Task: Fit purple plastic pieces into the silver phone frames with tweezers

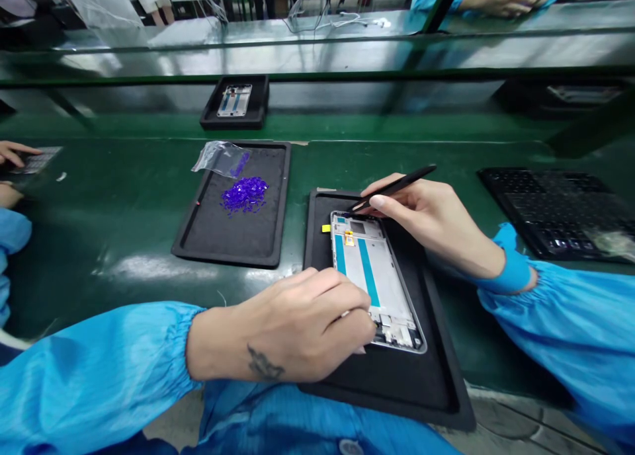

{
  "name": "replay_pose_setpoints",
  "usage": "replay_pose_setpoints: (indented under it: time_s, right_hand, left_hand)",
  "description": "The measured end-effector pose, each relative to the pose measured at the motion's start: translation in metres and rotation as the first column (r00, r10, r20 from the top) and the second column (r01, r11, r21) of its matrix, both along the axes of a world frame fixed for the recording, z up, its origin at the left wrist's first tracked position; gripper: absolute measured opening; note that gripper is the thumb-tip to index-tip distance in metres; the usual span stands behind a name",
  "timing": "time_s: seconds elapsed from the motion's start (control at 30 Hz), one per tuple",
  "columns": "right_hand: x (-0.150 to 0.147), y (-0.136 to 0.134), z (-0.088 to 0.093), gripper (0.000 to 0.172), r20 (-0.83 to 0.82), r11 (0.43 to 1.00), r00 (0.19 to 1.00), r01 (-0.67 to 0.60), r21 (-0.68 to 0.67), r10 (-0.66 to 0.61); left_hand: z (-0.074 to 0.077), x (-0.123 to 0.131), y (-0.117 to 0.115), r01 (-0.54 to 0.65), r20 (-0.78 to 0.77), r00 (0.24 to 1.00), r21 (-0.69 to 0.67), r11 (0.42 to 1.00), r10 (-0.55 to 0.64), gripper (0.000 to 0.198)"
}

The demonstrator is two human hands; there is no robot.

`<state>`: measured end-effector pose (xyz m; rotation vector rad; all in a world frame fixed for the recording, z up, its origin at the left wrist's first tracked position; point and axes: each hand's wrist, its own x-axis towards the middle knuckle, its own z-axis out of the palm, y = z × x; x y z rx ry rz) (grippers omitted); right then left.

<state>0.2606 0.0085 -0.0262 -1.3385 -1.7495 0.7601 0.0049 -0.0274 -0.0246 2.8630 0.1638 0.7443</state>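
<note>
A silver phone frame [391, 276] with blue adhesive strips lies slightly turned on a black tray [441, 382] in front of me. My left hand [307, 329] is closed at its lower left edge; the fingertips are partly hidden. Black tweezers [409, 179] are pinched in my right hand [431, 210], their tips down at the frame's top edge. A yellow tab [326, 229] sticks out at the upper left side, and a small orange flex piece [349, 238] shows inside the frame.
Left of it, another black tray [231, 240] holds a pile of small purple pieces [245, 194] and a clear plastic bag [221, 157]. Behind stands a smaller tray [258, 119] with another phone frame [235, 101]. A dark gridded tray [555, 204] lies right. Other people's hands show at left and top right.
</note>
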Motion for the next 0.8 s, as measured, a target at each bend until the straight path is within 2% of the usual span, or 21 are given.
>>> replay_pose_setpoints:
  time_s: [0.1, 0.5, 0.8]
  right_hand:
    - [0.0003, 0.0009, -0.0006, 0.032, -0.027, 0.999, 1.000, -0.008, -0.032, 0.007]
    - [-0.0035, -0.0011, 0.0022, 0.032, -0.033, 1.000, 0.999, 0.012, -0.020, -0.012]
    - [-0.0047, -0.0024, 0.0023, 0.031, 0.019, 1.000, 1.000, 0.023, 0.015, -0.023]
  left_hand:
    - [0.0004, 0.0001, -0.0002, 0.000, 0.004, 1.000, -0.008, 1.000, 0.000, 0.023]
    - [-0.0001, 0.0003, -0.0002, 0.010, 0.006, 1.000, -0.007, 1.000, -0.009, 0.021]
    - [-0.0009, -0.0013, 0.0006, 0.017, -0.039, 0.999, 0.019, 1.000, -0.017, 0.020]
